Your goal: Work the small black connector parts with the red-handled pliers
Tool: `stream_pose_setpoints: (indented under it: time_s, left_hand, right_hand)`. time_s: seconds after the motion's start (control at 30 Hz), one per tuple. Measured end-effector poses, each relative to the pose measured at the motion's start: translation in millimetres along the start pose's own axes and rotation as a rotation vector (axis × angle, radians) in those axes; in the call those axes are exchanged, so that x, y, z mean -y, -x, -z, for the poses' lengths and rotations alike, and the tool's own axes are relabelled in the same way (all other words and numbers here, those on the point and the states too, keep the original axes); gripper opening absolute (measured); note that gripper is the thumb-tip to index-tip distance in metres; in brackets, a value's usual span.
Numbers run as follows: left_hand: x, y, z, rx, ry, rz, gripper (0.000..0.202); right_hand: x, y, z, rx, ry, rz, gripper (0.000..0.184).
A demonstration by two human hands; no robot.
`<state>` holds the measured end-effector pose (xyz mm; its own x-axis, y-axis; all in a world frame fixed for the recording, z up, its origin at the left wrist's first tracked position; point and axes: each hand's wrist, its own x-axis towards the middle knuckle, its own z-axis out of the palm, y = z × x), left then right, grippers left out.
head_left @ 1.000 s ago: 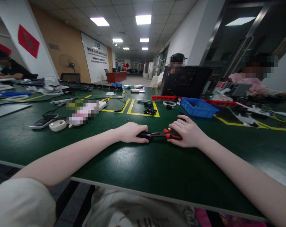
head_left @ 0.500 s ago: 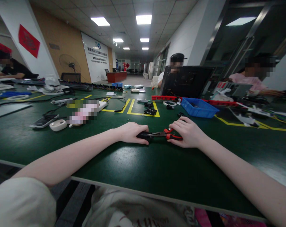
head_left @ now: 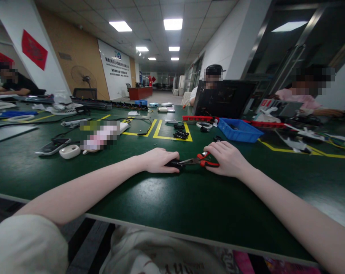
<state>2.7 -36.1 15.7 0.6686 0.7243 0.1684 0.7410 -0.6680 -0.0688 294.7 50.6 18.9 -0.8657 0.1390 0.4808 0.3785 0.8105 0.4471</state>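
Observation:
My left hand [head_left: 160, 160] is closed around a small black part [head_left: 174, 163], most of it hidden by the fingers and thumb. In my right hand [head_left: 224, 159] are red-and-black needle-nose pliers [head_left: 202, 160], their handles somewhat apart. The jaws point left and meet the end of the black part; whether they grip it I cannot tell. Both hands are low over the green table [head_left: 172, 205]. Beyond them, several small black parts [head_left: 181, 133] lie in a yellow-taped square.
A blue bin [head_left: 240, 130] stands behind my right hand, near a dark monitor [head_left: 225, 99]. To the left lie a phone-like device [head_left: 53, 147], a white rounded case [head_left: 70, 151] and cables. Other people sit at the far side and both ends.
The handles of the pliers have spread slightly apart in my right hand. My left hand and the black part stay nearly where they were.

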Motion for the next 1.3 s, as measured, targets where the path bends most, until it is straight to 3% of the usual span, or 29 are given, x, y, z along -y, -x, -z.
stream_pose_setpoints:
  time_s: [0.43, 0.67, 1.03, 1.3]
  left_hand:
    - [1, 0, 3.5, -0.010, 0.001, -0.018, 0.038]
    - [3, -1, 5.5, 0.004, 0.007, -0.026, 0.039]
    - [3, 0, 5.3, -0.002, -0.008, -0.027, 0.041]
    - [3, 0, 3.5, 0.015, 0.000, -0.004, 0.043]
  right_hand:
    - [-1, -3, -7, 0.024, 0.078, 0.052, 0.039]
    - [-3, 0, -17, 0.073, 0.008, 0.004, 0.040]
    - [-1, 0, -14, 0.022, -0.120, -0.050, 0.034]
    - [0, 0, -14, 0.011, -0.080, -0.048, 0.049]
